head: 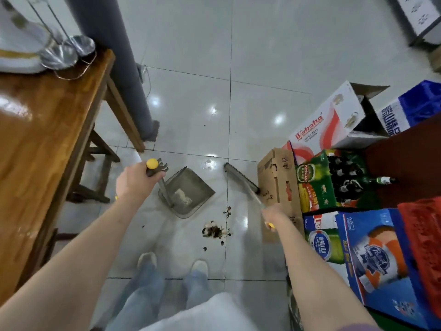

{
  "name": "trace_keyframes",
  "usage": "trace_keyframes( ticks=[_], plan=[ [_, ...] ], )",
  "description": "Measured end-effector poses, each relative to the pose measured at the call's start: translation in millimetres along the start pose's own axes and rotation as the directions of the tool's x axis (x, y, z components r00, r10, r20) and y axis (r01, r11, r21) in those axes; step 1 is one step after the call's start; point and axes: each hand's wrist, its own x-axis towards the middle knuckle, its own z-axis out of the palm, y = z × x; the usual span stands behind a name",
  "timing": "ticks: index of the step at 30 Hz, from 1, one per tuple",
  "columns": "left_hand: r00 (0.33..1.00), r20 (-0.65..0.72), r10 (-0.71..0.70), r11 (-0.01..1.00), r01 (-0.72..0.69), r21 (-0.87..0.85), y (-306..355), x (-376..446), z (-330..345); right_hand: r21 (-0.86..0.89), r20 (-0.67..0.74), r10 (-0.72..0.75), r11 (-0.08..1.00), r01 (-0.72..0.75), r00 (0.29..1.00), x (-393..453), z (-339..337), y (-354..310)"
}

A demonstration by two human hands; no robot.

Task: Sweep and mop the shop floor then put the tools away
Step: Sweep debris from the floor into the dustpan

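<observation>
Left hand (136, 181) is wrapped round the yellow-capped handle of the dustpan (188, 191), which sits on the floor tiles (262, 56) with a pale heap already in it, and the right hand (270, 215) is curled round the broom's shaft, the broom head (241, 176) lying out ahead, tucked up near the brown cardboard box (274, 177). Here's the snag: the dirt pile (214, 231) lies close to the feet, on the near side of both tools, with stray crumbs scattered around it. If the broom gets dragged back fast, those flecks could skitter past the shoes rather than into the pan. The pan's mouth doesn't look aimed at the pile either, so a hurried sweep may miss it, and tipping the pan to turn it could spill what's inside. The broom head is also right by the box and the green beer crate (334, 180), where a loose bottle (379, 180) lies across the top; a wide swing might catch the stack. Hard to read: the broom shaft is motion-blurred, the right hand's fingers are mostly hidden behind the wrist, the pan's front lip is unclear, and no mop shows anywhere.
</observation>
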Motion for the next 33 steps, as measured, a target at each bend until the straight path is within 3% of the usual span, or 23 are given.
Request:
trace_keyframes(
  ticks=[5, 13, 24, 33],
  plan=[
    [0.998, -0.014, -0.058, 0.998, 0.058, -0.019, 1, -13, 4, -0.168, 0.029, -0.025, 0.985, 0.029, 0.999, 3, -8, -1],
    [0.994, -0.023, -0.108, 0.993, 0.107, -0.050, -22, -36, -4, -0.256, 0.060, -0.024, 0.966, 0.039, 0.998, -33, 13, 45],
    [0.996, 0.000, -0.087, 0.994, 0.086, -0.064, -54, -68, -13, -0.233, 0.068, -0.022, 0.972, 0.037, 0.997, -99, 55, 108],
    [0.994, -0.016, -0.106, 0.992, 0.104, -0.075, -74, -88, -10, -0.143, 0.003, -0.093, 0.985, 0.092, 0.996, -106, 36, 100]
  ],
)
